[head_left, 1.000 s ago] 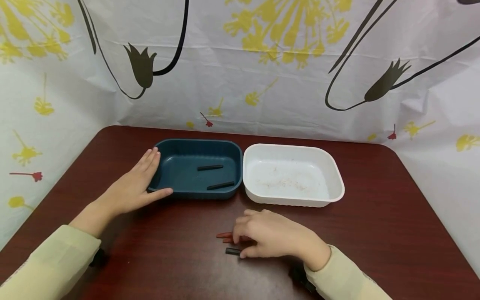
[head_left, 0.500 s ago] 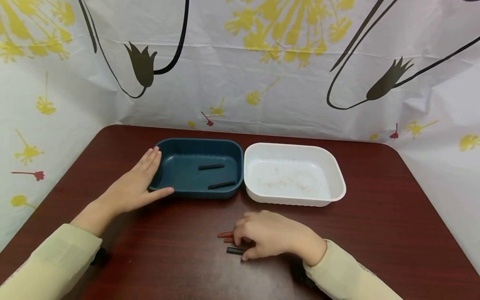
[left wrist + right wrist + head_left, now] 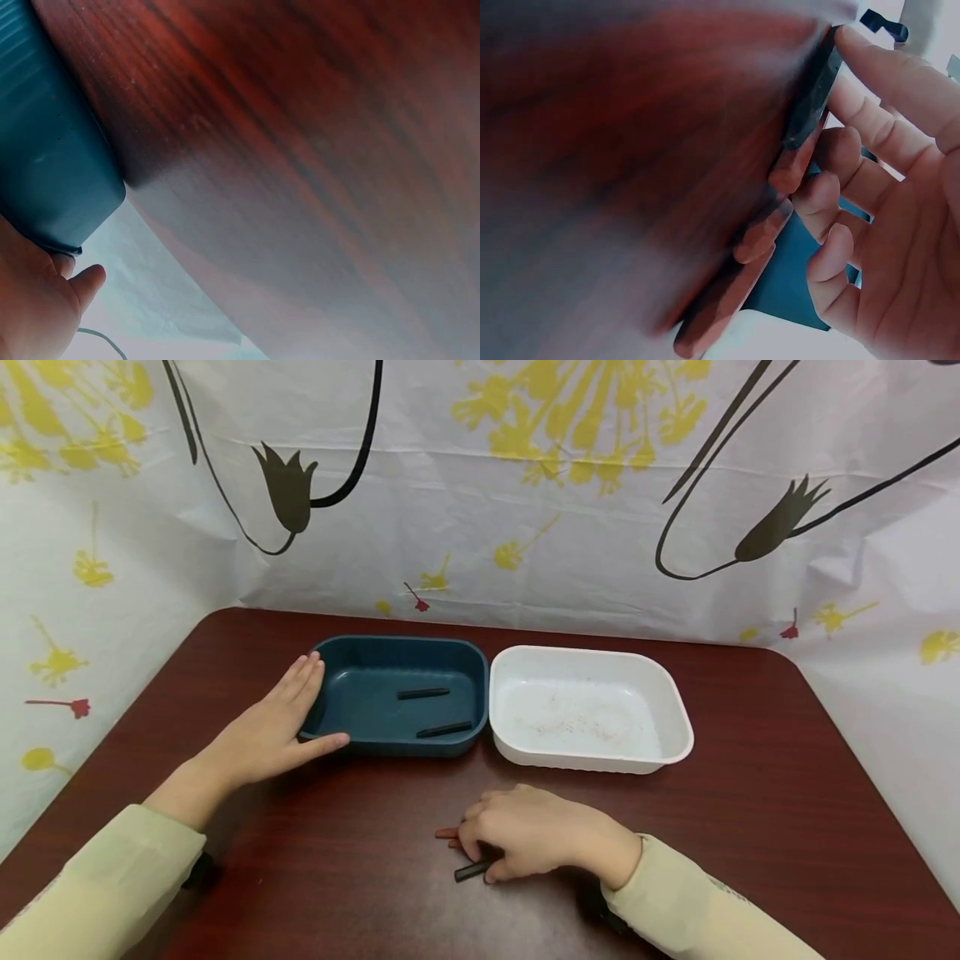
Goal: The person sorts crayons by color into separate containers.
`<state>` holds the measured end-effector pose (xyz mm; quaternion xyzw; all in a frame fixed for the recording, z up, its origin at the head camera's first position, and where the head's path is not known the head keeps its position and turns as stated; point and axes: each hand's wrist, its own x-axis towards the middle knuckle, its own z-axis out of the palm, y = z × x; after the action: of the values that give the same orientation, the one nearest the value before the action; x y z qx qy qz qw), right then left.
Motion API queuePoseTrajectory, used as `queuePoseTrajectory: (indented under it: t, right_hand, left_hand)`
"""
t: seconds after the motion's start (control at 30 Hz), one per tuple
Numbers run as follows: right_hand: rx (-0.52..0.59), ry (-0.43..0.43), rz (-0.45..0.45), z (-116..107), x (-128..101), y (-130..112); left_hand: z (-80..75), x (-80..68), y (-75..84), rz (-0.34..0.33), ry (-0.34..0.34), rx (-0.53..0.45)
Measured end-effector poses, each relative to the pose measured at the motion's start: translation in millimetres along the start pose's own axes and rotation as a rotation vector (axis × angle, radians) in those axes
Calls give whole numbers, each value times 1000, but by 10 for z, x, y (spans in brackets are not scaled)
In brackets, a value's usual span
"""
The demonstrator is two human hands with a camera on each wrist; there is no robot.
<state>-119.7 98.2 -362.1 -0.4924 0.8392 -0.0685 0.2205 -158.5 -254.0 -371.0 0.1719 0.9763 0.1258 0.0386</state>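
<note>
My left hand (image 3: 262, 735) lies with straight fingers along the left end of a dark teal tray (image 3: 408, 748), thumb spread at its front rim. Inside that tray are two black crayons (image 3: 423, 693). At the table's middle, my right hand (image 3: 536, 831) pinches another black crayon (image 3: 471, 871) between thumb and finger; in the right wrist view the thumb meets one end of this black crayon (image 3: 814, 90). Several reddish-brown crayons (image 3: 720, 307) lie on the table under and beside the curled fingers. In the head view, the palm hides most of these red crayons (image 3: 447, 832).
A white tray (image 3: 592, 758) stands right beside the teal one, with small brownish specks on its floor. Both are on a dark red wood-grain table (image 3: 337, 877). A white patterned sheet (image 3: 465, 552) hangs behind and at the sides.
My right fingers have drawn closer around the black crayon, and its near end has swung toward me, so it now lies slanted. The left hand stays at the teal tray.
</note>
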Motion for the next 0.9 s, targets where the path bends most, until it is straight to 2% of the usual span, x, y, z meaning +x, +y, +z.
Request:
queuePoseTrajectory:
  t: [0.4,0.9]
  right_hand:
    - [-34,-3,-48,3,9,25]
    - [54,25,-60,-7,-41,56]
  left_hand:
    - [1,16,-11,5,-2,1]
    - [6,0,-2,1,4,-12]
